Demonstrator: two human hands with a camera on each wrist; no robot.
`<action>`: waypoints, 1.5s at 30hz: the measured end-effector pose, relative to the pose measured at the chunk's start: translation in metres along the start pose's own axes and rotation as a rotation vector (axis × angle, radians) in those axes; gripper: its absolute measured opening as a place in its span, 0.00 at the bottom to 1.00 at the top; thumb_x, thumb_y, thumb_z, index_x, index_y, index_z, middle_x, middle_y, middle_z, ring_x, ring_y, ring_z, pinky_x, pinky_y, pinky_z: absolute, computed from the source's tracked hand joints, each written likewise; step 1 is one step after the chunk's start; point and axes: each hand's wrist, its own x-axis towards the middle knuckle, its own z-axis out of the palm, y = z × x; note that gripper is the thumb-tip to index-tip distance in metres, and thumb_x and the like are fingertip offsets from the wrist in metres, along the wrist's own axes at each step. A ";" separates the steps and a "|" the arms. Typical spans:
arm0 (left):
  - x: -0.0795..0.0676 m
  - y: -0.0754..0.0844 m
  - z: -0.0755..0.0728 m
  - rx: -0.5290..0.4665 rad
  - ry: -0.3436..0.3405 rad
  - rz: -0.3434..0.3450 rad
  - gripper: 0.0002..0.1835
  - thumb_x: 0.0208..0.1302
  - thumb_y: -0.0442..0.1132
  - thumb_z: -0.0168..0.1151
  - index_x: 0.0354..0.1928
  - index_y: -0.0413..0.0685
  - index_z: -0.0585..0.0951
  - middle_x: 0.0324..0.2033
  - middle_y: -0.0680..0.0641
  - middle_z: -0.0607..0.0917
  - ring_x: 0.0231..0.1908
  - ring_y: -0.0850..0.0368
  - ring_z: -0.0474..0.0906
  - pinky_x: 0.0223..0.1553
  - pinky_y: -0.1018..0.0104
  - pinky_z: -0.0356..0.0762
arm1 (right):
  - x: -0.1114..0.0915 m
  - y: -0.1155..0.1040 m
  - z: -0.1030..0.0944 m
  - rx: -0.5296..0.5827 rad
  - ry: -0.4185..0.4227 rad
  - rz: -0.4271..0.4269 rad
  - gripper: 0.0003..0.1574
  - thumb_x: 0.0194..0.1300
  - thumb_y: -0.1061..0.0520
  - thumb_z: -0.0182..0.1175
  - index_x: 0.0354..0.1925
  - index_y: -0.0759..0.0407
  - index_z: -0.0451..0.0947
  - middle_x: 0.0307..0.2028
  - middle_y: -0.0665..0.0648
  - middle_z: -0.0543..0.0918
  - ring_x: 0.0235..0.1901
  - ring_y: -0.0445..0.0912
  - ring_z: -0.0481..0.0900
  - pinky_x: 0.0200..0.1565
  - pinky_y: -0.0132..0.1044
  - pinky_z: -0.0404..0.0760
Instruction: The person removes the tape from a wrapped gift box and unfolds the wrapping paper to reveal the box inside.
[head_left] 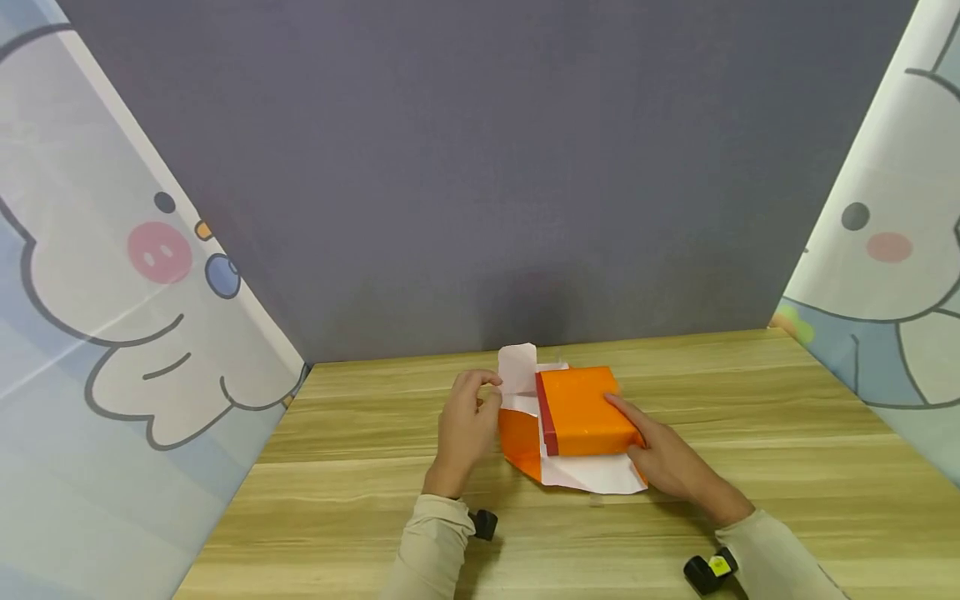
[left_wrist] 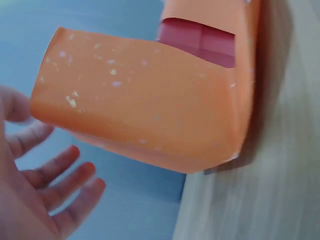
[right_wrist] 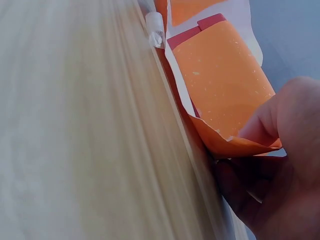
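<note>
A red box, its top covered by orange wrapping paper, lies on the table; the paper's inner side is white. At the box's left, a paper flap stands raised, orange outside. My left hand pinches that flap's outer edge between thumb and index finger, its other fingers spread apart in the left wrist view. My right hand grips the wrapped box's right end. In the right wrist view the thumb lies on the orange paper and the fingers curl beneath, partly in shadow.
The wood-grain table runs back to a dark grey panel. Cartoon-printed sheets stand on both sides. A small translucent curled piece lies beside the paper. Black wrist devices sit at both cuffs.
</note>
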 end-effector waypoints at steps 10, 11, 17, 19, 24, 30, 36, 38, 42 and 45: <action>0.005 0.008 -0.027 0.201 -0.019 -0.121 0.11 0.60 0.37 0.58 0.42 0.50 0.86 0.49 0.49 0.82 0.37 0.53 0.79 0.33 0.56 0.75 | 0.000 0.000 -0.001 0.018 -0.007 0.002 0.51 0.59 0.74 0.52 0.78 0.50 0.55 0.71 0.67 0.65 0.64 0.57 0.69 0.62 0.60 0.67; 0.005 0.008 -0.031 0.239 -0.034 -0.122 0.11 0.60 0.37 0.59 0.43 0.50 0.87 0.50 0.49 0.82 0.38 0.52 0.80 0.33 0.56 0.76 | 0.000 0.000 -0.001 0.018 -0.006 0.003 0.51 0.59 0.74 0.52 0.78 0.50 0.56 0.71 0.67 0.65 0.64 0.57 0.69 0.62 0.60 0.67; 0.005 0.011 -0.048 0.401 -0.146 -0.134 0.16 0.61 0.38 0.62 0.49 0.44 0.88 0.55 0.45 0.80 0.55 0.43 0.77 0.45 0.44 0.80 | 0.000 0.000 -0.002 0.016 -0.010 0.006 0.52 0.59 0.74 0.53 0.78 0.49 0.55 0.72 0.66 0.64 0.64 0.56 0.69 0.61 0.60 0.67; 0.004 0.012 -0.051 0.415 -0.167 -0.146 0.17 0.61 0.41 0.64 0.49 0.42 0.87 0.54 0.43 0.79 0.56 0.42 0.75 0.45 0.43 0.79 | 0.000 0.000 -0.002 0.014 -0.010 0.006 0.52 0.59 0.73 0.53 0.78 0.49 0.55 0.72 0.66 0.64 0.63 0.55 0.70 0.61 0.60 0.68; 0.003 0.013 -0.052 0.459 -0.196 -0.153 0.21 0.59 0.45 0.69 0.50 0.38 0.86 0.48 0.42 0.77 0.52 0.43 0.72 0.44 0.47 0.78 | 0.000 0.000 -0.001 0.000 -0.003 0.000 0.52 0.59 0.73 0.54 0.78 0.49 0.55 0.72 0.65 0.65 0.60 0.53 0.71 0.60 0.59 0.68; 0.002 0.009 -0.055 0.523 -0.225 -0.119 0.19 0.54 0.43 0.74 0.45 0.37 0.88 0.42 0.39 0.78 0.45 0.41 0.71 0.43 0.48 0.77 | 0.000 0.000 -0.001 -0.005 0.011 -0.006 0.52 0.58 0.73 0.55 0.78 0.49 0.57 0.71 0.65 0.66 0.61 0.54 0.71 0.61 0.59 0.68; 0.002 -0.004 -0.061 0.550 -0.282 -0.112 0.18 0.54 0.43 0.75 0.43 0.38 0.88 0.40 0.38 0.81 0.45 0.39 0.74 0.44 0.46 0.77 | 0.000 0.000 -0.001 -0.011 0.011 0.003 0.51 0.58 0.72 0.55 0.77 0.49 0.57 0.70 0.65 0.67 0.59 0.54 0.73 0.61 0.59 0.68; 0.003 -0.008 -0.063 0.546 -0.304 -0.128 0.19 0.54 0.43 0.75 0.45 0.38 0.88 0.42 0.38 0.82 0.47 0.38 0.74 0.46 0.44 0.77 | 0.000 0.000 -0.001 -0.022 0.013 0.004 0.51 0.58 0.72 0.56 0.77 0.49 0.57 0.70 0.65 0.68 0.54 0.51 0.74 0.59 0.56 0.70; 0.005 -0.013 -0.065 0.547 -0.344 -0.165 0.24 0.53 0.45 0.75 0.51 0.40 0.86 0.47 0.38 0.84 0.51 0.35 0.77 0.47 0.42 0.77 | 0.000 0.000 -0.001 -0.037 0.017 0.002 0.51 0.59 0.71 0.57 0.77 0.48 0.57 0.70 0.64 0.69 0.50 0.49 0.74 0.57 0.53 0.72; 0.005 -0.015 -0.063 0.547 -0.382 -0.188 0.27 0.53 0.46 0.74 0.55 0.43 0.84 0.50 0.40 0.85 0.52 0.36 0.79 0.48 0.43 0.77 | 0.000 0.000 -0.001 -0.033 0.014 0.003 0.51 0.59 0.71 0.57 0.78 0.48 0.57 0.70 0.64 0.68 0.52 0.49 0.74 0.58 0.55 0.71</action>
